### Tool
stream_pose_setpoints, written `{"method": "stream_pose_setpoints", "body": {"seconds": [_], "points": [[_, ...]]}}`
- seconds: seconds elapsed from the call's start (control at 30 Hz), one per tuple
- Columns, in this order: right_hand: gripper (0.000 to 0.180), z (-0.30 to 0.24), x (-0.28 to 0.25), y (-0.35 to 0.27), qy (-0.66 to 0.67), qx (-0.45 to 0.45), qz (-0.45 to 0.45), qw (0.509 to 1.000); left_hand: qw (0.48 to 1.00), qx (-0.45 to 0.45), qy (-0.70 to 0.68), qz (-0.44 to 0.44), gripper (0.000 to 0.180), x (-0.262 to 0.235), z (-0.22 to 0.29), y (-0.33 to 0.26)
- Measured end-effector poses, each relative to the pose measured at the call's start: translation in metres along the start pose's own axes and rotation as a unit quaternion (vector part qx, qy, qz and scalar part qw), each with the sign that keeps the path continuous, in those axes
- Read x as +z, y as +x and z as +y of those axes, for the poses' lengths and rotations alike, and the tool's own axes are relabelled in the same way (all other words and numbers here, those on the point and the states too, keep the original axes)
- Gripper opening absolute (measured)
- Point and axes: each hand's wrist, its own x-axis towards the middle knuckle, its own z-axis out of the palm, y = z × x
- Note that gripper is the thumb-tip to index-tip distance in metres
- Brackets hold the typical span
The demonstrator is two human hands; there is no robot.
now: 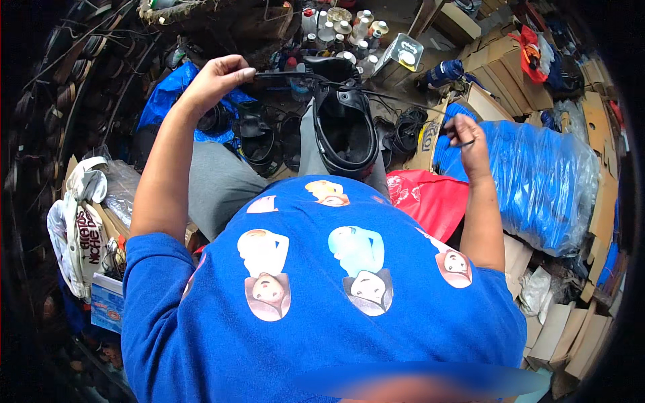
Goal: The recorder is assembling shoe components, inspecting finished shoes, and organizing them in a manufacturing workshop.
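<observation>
A black boot (322, 142) rests upright by my knee, its padded opening facing me. A black shoelace (285, 74) runs across its front and stretches out to both sides. Up on the left, my left hand (222, 79) pinches one end between thumb and fingers. The other length slants down to my right hand (468, 142), whose curled fingers are closed on it, with a short dark end poking out below. Both hands are well apart from the boot, and the lace looks taut. Some of the lacing on the boot's front is hidden from this angle.
Other black shoes (259, 144) lie left of the boot. Several bottles (327, 33) and a square tin (406, 52) stand beyond it. At right are a red cloth (430, 201), a plastic-wrapped blue bundle (531, 178) and cardboard boxes (497, 70). A white bag (80, 228) hangs at left.
</observation>
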Motion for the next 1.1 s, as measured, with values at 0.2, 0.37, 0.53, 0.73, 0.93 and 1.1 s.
{"method": "stream_pose_setpoints", "body": {"seconds": [0.2, 0.37, 0.53, 0.73, 0.93, 1.1], "points": [[0.029, -0.064, 0.001, 0.011, 0.208, -0.027, -0.044, 0.977, 0.918, 0.154, 0.336, 0.141, 0.034, 0.030, 0.010, 0.012], [0.037, -0.086, 0.005, 0.014, 0.170, -0.173, -0.212, 0.947, 0.880, 0.288, 0.373, 0.067, 0.037, 0.097, 0.047, 0.022], [0.040, -0.097, 0.021, 0.031, 0.315, -0.145, -0.182, 0.920, 0.865, 0.264, 0.425, 0.027, 0.033, 0.106, 0.055, 0.043], [0.025, -0.067, 0.077, 0.049, -0.038, -0.051, -0.192, 0.979, 0.980, 0.071, 0.159, -0.091, 0.030, 0.092, 0.042, 0.069], [0.026, -0.047, 0.159, 0.047, -0.131, -0.172, -0.015, 0.976, 0.961, 0.058, 0.250, -0.100, 0.027, 0.096, 0.073, 0.064], [0.021, -0.034, 0.155, 0.061, 0.105, -0.073, -0.062, 0.990, 0.952, 0.083, 0.285, -0.073, 0.026, 0.090, 0.067, 0.063]]}}
